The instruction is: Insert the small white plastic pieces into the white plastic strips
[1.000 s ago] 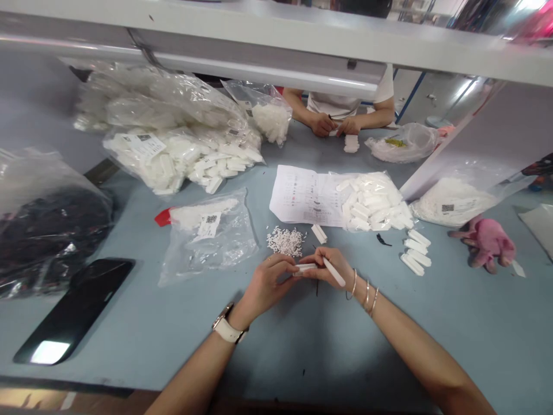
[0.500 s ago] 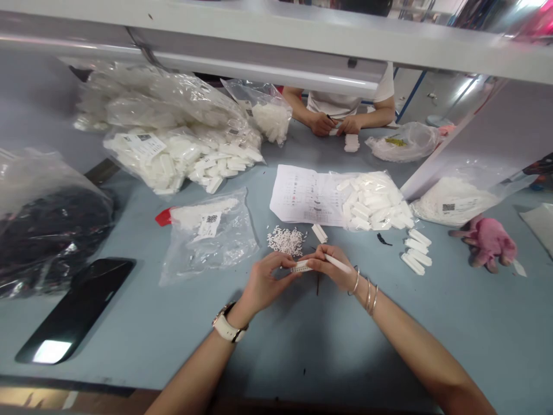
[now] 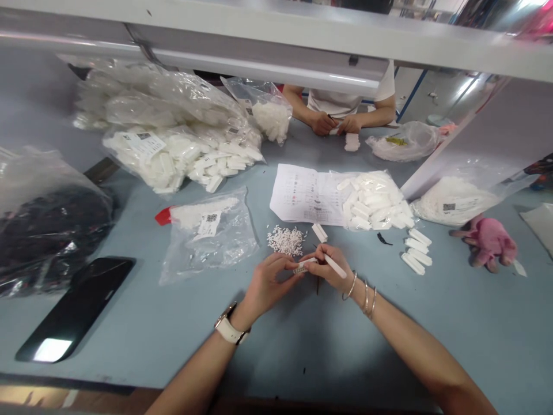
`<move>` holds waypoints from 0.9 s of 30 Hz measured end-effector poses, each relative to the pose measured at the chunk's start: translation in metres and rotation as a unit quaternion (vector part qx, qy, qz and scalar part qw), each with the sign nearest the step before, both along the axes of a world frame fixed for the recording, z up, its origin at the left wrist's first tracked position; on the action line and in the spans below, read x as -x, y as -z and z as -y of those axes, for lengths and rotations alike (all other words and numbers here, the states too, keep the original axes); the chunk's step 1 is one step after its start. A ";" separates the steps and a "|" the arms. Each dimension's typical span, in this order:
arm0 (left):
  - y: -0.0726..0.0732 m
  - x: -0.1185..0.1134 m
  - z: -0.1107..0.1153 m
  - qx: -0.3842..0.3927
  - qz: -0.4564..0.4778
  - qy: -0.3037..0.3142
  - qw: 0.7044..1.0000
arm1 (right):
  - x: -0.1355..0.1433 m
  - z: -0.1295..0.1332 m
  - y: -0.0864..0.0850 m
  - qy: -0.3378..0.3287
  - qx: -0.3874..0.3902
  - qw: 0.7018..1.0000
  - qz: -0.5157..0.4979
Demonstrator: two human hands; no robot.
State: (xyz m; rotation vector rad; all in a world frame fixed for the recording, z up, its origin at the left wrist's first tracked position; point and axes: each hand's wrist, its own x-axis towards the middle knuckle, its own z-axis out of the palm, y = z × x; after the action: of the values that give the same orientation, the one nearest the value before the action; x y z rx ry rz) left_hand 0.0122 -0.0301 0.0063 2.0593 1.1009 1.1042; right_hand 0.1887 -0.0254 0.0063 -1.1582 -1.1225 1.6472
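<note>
My left hand (image 3: 268, 282) pinches one end of a small white plastic connector block (image 3: 301, 267) with a row of tiny holes along its side. The thumb and fingers of my right hand (image 3: 330, 266) close on the other end. Across that same hand lies a slim white-handled tool (image 3: 335, 266) with a thin dark tip; its exact kind I cannot make out. Just beyond my fingers is a heap of tiny white pieces (image 3: 286, 240). Another white block (image 3: 319, 233) lies to the right of the heap.
Several white blocks (image 3: 417, 251) lie at the right, near a pink plush toy (image 3: 495, 242). Behind the heap are a printed sheet (image 3: 298, 196) and a bag of blocks (image 3: 374, 202). A phone (image 3: 78, 311) rests at left. Across the table, another person's hands (image 3: 337, 124) work.
The connector block and both hands have shifted very slightly to the right, and the white-handled tool has tilted more steeply. Everything else stays in place.
</note>
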 end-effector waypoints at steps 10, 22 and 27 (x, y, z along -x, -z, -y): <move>0.000 0.000 0.000 0.017 0.012 0.002 1.000 | 0.002 0.002 0.001 -0.005 -0.023 1.000 0.006; 0.001 0.013 -0.007 0.110 -0.116 0.051 0.986 | -0.002 -0.004 0.014 0.048 -0.223 0.949 0.217; -0.003 0.012 -0.007 0.121 -0.154 0.055 0.979 | -0.002 -0.010 0.021 -0.017 -0.320 0.892 0.320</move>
State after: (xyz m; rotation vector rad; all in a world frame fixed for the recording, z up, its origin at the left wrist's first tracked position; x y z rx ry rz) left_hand 0.0003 -0.0231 0.0096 2.1069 1.1853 0.5767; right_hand 0.1903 -0.0156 -0.0150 -1.2416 -1.9205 0.7754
